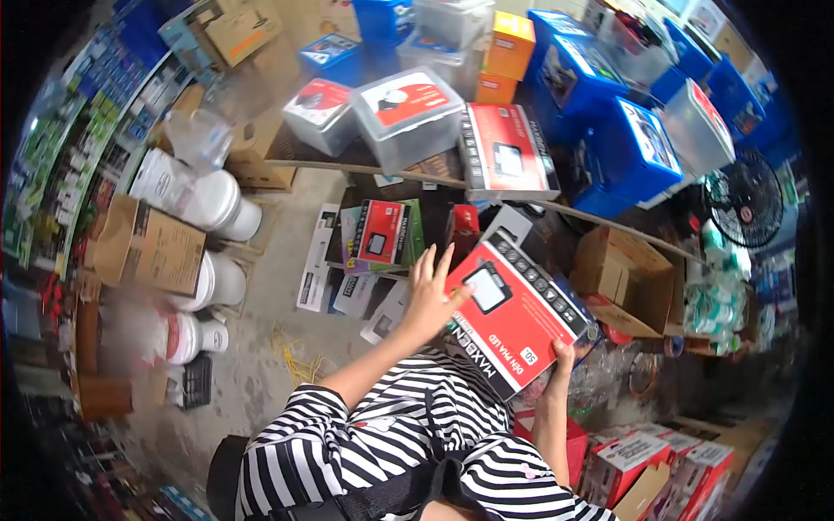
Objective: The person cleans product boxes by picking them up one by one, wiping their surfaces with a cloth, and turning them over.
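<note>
A red and black box (pixel 512 321) with a floodlight picture is held tilted in front of my body. My right hand (pixel 558 369) grips its lower right corner, thumb on the printed face and the other fingers hidden behind. At its left edge is my left hand (pixel 430 291), fingers spread, with the thumb at the printed face. Beyond my left hand, a smaller red box (pixel 382 232) lies on a stack of flat boxes. A similar red floodlight box (pixel 508 149) rests on the table above.
The wooden table (pixel 365 165) holds clear plastic bins (pixel 407 113) and blue boxes (pixel 638 152). An open cardboard box (pixel 627 282) stands at the right, near a black fan (pixel 745 200). White buckets (pixel 213 200) line the left side. Red boxes (pixel 630 460) sit at lower right.
</note>
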{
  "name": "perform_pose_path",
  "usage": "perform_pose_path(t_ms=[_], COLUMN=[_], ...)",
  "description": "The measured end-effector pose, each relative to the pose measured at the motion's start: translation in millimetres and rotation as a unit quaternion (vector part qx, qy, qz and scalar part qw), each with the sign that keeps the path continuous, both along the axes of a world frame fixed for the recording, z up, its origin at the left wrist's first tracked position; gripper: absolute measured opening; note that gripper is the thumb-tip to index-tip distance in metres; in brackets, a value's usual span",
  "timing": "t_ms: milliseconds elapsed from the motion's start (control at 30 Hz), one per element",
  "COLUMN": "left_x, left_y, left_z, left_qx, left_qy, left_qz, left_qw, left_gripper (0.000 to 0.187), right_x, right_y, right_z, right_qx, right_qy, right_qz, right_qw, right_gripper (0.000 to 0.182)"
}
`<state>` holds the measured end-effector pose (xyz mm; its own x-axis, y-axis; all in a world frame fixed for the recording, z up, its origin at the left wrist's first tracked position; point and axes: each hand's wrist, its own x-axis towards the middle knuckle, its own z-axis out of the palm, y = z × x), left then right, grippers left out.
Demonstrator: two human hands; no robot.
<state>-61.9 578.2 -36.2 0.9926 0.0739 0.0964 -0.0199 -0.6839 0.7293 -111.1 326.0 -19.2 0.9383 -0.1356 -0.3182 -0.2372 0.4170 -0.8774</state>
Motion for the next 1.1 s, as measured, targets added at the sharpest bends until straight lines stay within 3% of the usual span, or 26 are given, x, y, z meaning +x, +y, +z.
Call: perform_pose_path(t_ms=[33, 100, 133, 167, 200, 233, 267, 333, 367, 467, 500, 567, 600, 667, 800, 933, 1000, 1067, 1100], left_x=[-8, -22, -25, -28, -30, -28, -24, -30, -34, -40, -43, -47, -49, -57, -77, -86, -93, -96, -95], left_y=[-8, -21, -32, -34, -34, -34, -34, -27, -22, -8, -6, 4, 9, 18, 20, 34, 44, 58, 62], left_z=[0, -6, 2, 12, 22, 21, 23, 15, 13, 5, 5, 5, 14, 10, 12, -6, -20, -36, -37], left_qx=[-0.044, -0.282, -0.479, -0.594, -0.692, -0.743, -0.759, -0.734, -0.751, -0.791, -0.780, -0.761, -0.775, -0.724, -0.706, -0.730, -0.745, -0.776, -0.807], left_qy=[0.042, 0.127, 0.135, 0.214, 0.286, 0.297, 0.291, 0.327, 0.331, 0.311, 0.231, 0.247, 0.254, 0.286, 0.296, 0.286, 0.258, 0.302, 0.271], left_qz=[0.020, -0.015, -0.043, -0.043, -0.044, -0.016, 0.057, 0.044, 0.061, 0.043, 0.017, 0.012, 0.010, 0.003, 0.005, 0.003, 0.015, 0.030, 0.033], left_qw=[0.998, 0.951, 0.866, 0.775, 0.662, 0.600, 0.579, 0.594, 0.568, 0.525, 0.581, 0.600, 0.579, 0.628, 0.644, 0.621, 0.616, 0.554, 0.524], left_gripper=[0.091, 0.097, 0.109, 0.104, 0.099, 0.083, 0.059, 0.051, 0.041, 0.040, 0.043, 0.042, 0.035, 0.033, 0.040, 0.037, 0.029, 0.031, 0.030], right_x=[1, -1, 4, 10, 8, 6, 4, 2, 3, 3, 7, 16, 22, 37, 83, 58, 26, -10, -25], right_y=[3, 6, 19, 27, 27, 29, 32, 40, 42, 50, 55, 65, 69, 84, 107, 128, 134, 134, 134], right_z=[11, -3, 31, 43, 49, 54, 53, 56, 59, 58, 59, 57, 58, 52, 59, 50, 40, 30, 29], right_qx=[-0.062, -0.279, -0.301, -0.448, -0.528, -0.579, -0.661, -0.663, -0.662, -0.598, -0.572, -0.543, -0.540, -0.564, -0.594, -0.609, -0.574, -0.516, -0.498], right_qy=[-0.013, -0.074, -0.120, -0.231, -0.263, -0.332, -0.365, -0.396, -0.414, -0.412, -0.420, -0.423, -0.428, -0.421, -0.377, -0.388, -0.408, -0.422, -0.428], right_qz=[-0.028, -0.093, 0.005, 0.043, 0.116, 0.167, 0.197, 0.242, 0.268, 0.347, 0.380, 0.390, 0.383, 0.276, 0.110, 0.158, 0.232, 0.343, 0.369], right_qw=[0.998, 0.953, 0.946, 0.863, 0.799, 0.726, 0.625, 0.588, 0.564, 0.594, 0.594, 0.612, 0.616, 0.654, 0.702, 0.674, 0.671, 0.662, 0.657], right_gripper=[0.059, 0.056, 0.057, 0.059, 0.065, 0.069, 0.075, 0.075, 0.073, 0.061, 0.055, 0.050, 0.049, 0.046, 0.037, 0.044, 0.046, 0.038, 0.039])
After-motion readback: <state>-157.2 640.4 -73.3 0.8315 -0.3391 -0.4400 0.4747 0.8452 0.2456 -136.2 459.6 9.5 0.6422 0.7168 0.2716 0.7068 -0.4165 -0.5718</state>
